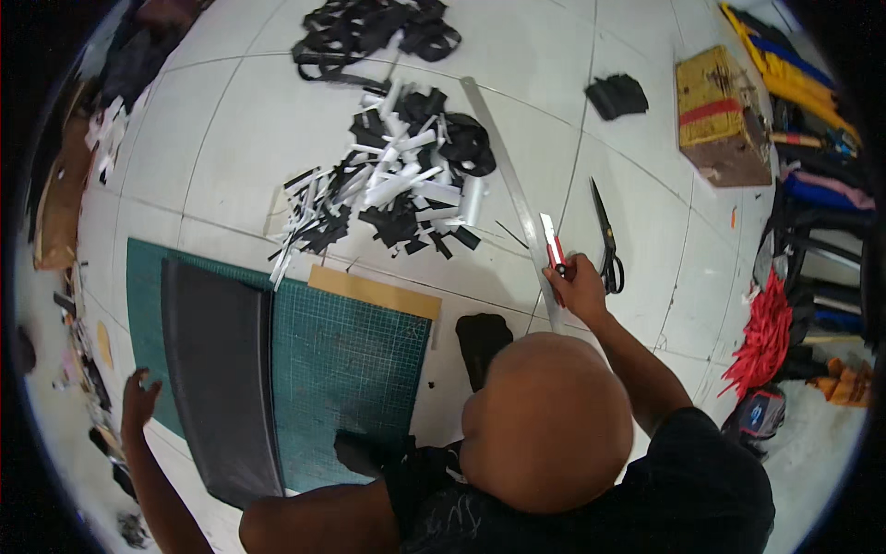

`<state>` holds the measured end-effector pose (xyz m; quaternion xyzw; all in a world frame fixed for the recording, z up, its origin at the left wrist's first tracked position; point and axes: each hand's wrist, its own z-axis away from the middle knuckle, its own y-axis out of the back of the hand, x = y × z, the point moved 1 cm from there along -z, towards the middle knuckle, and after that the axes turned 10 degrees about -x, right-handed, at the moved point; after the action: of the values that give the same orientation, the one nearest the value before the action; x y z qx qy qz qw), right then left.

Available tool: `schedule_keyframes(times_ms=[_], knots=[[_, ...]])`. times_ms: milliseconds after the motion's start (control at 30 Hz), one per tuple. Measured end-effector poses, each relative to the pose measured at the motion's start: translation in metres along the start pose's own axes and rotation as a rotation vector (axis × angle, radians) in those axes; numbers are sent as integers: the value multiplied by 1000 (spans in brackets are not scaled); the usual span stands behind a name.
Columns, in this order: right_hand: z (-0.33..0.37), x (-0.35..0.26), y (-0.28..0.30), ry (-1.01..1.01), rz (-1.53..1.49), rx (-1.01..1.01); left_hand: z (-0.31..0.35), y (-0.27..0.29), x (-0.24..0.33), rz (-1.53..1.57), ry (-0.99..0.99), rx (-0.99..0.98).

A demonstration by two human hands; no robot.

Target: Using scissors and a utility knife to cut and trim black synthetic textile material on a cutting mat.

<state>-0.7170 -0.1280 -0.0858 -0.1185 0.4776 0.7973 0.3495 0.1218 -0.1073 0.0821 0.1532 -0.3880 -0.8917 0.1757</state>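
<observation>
My right hand [580, 288] is closed round a red and white utility knife [553, 242], its tip pointing away from me. Beneath the knife a long steel ruler [506, 159] lies slantwise on the floor. Black-handled scissors [605, 231] rest just to the right. On the left, my left hand [140, 399] is held with fingers apart near the mat's left edge, holding nothing. Beside it a long black padded panel [221, 369] lies across the green cutting mat [355, 369]. A tan strip [374, 292] lies along the mat's far edge.
A heap of black and white offcuts [406, 171] lies ahead, with tangled black straps [369, 32] beyond. A folded black piece [616, 96] and a worn yellow-brown box [722, 118] are at the far right. Red strips [764, 328] hang by the right-hand rack.
</observation>
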Motion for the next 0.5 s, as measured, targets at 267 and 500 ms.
schedule_keyframes(times_ms=[267, 500], knots=[[3, -24, 0, 51, -125, 92, -35, 97, 239, 44, -497, 179], [74, -123, 6, -218, 37, -133, -15, 108, 299, 39, -648, 296]])
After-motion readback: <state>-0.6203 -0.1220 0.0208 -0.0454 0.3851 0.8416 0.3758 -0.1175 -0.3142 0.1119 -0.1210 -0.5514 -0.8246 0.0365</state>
